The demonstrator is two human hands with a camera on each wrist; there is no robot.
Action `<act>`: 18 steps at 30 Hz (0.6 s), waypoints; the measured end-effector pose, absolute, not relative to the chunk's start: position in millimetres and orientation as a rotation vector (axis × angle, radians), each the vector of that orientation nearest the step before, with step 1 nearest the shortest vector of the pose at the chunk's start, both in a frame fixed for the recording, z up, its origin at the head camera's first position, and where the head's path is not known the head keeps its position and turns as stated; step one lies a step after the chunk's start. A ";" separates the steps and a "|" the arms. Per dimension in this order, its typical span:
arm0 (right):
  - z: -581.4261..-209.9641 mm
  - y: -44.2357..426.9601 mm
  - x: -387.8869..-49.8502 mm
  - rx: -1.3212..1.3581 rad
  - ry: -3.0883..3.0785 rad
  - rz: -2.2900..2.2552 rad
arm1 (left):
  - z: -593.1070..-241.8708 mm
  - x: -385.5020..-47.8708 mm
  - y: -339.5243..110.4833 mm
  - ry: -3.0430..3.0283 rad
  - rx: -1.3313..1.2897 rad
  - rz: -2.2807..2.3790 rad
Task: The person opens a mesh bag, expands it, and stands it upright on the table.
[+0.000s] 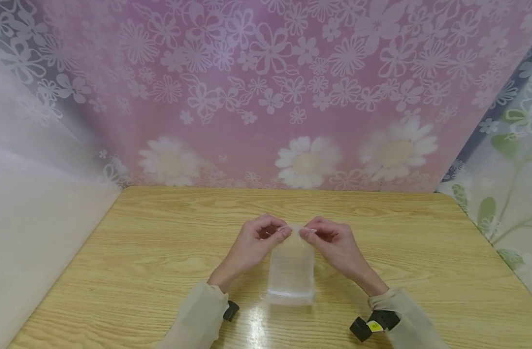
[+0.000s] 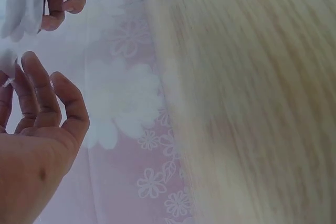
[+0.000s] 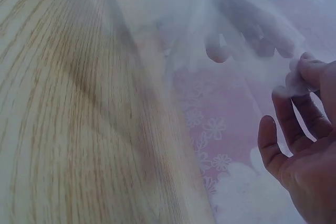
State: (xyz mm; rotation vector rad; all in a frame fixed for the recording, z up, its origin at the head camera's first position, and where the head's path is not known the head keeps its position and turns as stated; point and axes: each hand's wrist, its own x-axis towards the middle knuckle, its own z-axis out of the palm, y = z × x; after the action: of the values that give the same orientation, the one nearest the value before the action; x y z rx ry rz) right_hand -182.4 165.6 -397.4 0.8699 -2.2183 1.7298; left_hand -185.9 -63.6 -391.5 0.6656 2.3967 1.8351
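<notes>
A clear plastic bag [image 1: 291, 276] hangs between the two hands over the middle of the table, its far edge held up and its lower end toward the person. The left hand [image 1: 258, 240] pinches the bag's upper left edge between thumb and fingers. On the upper right edge the right hand [image 1: 335, 245] has the same kind of pinch. The right wrist view shows the translucent film [image 3: 173, 14] stretching from the right hand [image 3: 310, 124], with the other hand behind it. In the left wrist view, the left hand [image 2: 47, 114] has its other fingers loosely bent.
The wooden table [image 1: 161, 252] has a floral pink curtain [image 1: 248, 97] behind it. A pale sheet [image 1: 39, 194] hangs at the left and a leaf-patterned one [image 1: 510, 194] at the right. Black devices are strapped to both wrists.
</notes>
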 end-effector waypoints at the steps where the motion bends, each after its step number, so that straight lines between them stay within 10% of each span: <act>1: -397.6 165.5 -182.4 0.873 -2.218 1.736 | -391.5 -185.7 -63.1 2.396 0.656 1.834; 18: -399.9 161.9 -186.4 0.870 -2.201 1.796 | -393.3 -186.3 -59.2 2.417 0.628 1.826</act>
State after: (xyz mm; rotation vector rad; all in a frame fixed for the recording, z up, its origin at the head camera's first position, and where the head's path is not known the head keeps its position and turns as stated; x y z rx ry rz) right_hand -186.4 161.9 -399.9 0.8705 -2.2014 1.7963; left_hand -186.3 -59.2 -393.3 0.6281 2.4173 1.8260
